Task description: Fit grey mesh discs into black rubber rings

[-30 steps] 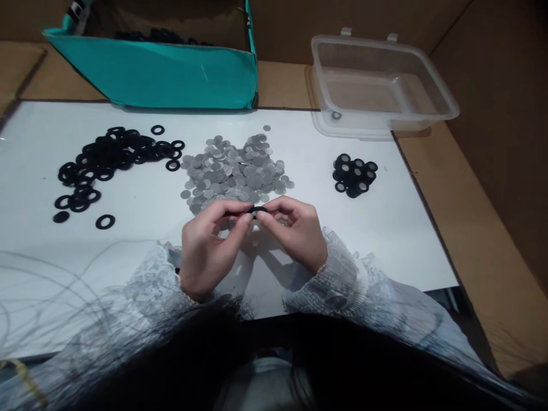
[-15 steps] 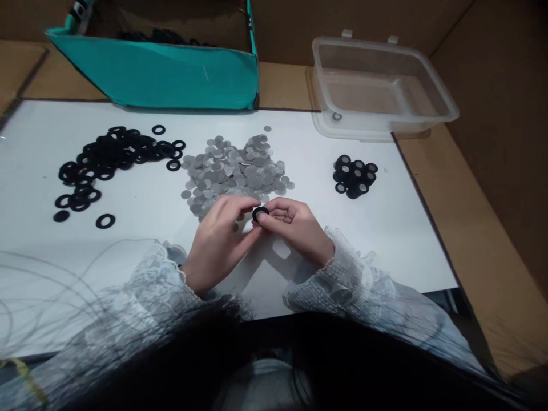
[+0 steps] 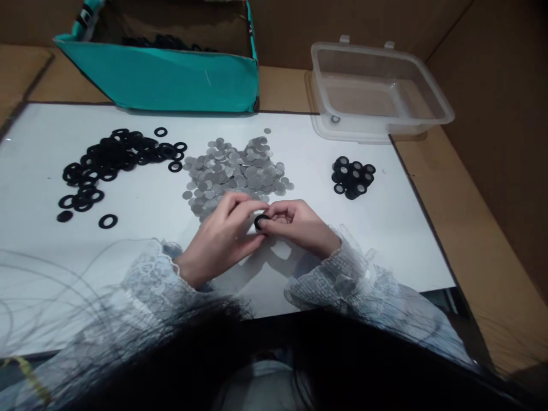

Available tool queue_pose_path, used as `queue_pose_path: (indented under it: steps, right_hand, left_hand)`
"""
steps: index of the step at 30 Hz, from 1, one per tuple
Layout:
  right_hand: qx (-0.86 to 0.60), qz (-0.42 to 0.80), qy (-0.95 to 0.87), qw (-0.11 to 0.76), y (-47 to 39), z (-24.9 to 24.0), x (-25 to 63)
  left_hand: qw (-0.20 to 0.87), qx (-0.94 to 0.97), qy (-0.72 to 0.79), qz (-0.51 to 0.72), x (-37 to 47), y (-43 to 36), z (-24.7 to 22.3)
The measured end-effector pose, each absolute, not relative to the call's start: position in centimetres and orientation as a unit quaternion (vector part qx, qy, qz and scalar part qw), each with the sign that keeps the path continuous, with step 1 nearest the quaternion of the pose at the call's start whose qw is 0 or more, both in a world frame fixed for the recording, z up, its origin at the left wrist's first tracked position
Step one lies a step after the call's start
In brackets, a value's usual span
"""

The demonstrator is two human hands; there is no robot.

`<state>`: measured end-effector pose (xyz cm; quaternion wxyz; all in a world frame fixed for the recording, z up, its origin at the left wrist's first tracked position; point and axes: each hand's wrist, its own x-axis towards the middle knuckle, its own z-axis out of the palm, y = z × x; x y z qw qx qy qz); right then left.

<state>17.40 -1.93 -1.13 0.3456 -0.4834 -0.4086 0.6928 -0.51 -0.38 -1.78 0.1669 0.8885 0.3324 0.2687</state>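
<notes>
A black rubber ring point(image 3: 257, 223) is pinched between the thumb and fingers of my right hand point(image 3: 303, 225). My thumb covers part of its middle, so I cannot make out whether a disc sits inside. Around the ring's left side curves my left hand point(image 3: 220, 240), thumb and forefinger apart, with the fingertips close to the ring and to my right fingers. Just beyond both hands spreads a pile of small grey mesh discs point(image 3: 240, 171). Black rings point(image 3: 112, 153) lie heaped at the left. Over to the right is a small cluster of black rings with grey centres point(image 3: 353, 176).
A teal box point(image 3: 171, 80) holding more black pieces stands at the back left. At the back right, a clear plastic container point(image 3: 385, 120) rests on its lid, a small ring near its corner. Brown cardboard walls border the white work surface point(image 3: 141, 208).
My left thumb and forefinger have spread further apart around the ring. My right hand keeps hold of the ring, which is turned slightly. The whole view has shifted a little.
</notes>
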Motion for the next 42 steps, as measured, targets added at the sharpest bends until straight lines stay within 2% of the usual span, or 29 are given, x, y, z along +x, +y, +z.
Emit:
queue_pose_path:
  steps: [4,11,17,24,28,32,38,42]
  right_hand:
    - [-0.472,0.706,-0.413,0.329,-1.8,-1.2,17.6]
    - [-0.460,0.721,-0.442,0.271,-1.5,-0.7,18.2]
    - [-0.450,0.727,-0.441,0.272,-1.4,-0.6,18.2]
    - [-0.432,0.732,-0.462,0.253,-1.3,-1.2,18.5]
    - [-0.437,0.718,-0.477,0.256,-1.2,-1.3,18.6]
    - [-0.433,0.721,-0.484,0.241,-1.0,-1.3,18.9]
    - [-0.411,0.729,-0.515,0.185,-0.7,-1.4,19.5]
    - [-0.425,0.705,-0.524,0.221,-0.7,-1.3,19.5]
  left_hand:
    - [0.154,0.883,0.350,0.272,-0.4,-0.5,-1.9]
    - [0.219,0.909,0.277,0.220,-0.9,-0.3,-1.6]
    - [0.184,0.899,0.306,0.253,-0.4,-0.4,-1.9]
    - [0.292,0.900,0.246,0.211,-0.8,-0.1,-0.7]
    - [0.271,0.892,0.292,0.215,-0.9,0.0,-1.3]
    - [0.258,0.897,0.275,0.233,-1.1,0.1,-1.4]
    - [0.334,0.898,0.229,0.170,-1.3,0.3,-0.4]
    - [0.300,0.890,0.281,0.198,-0.9,-0.1,-1.0]
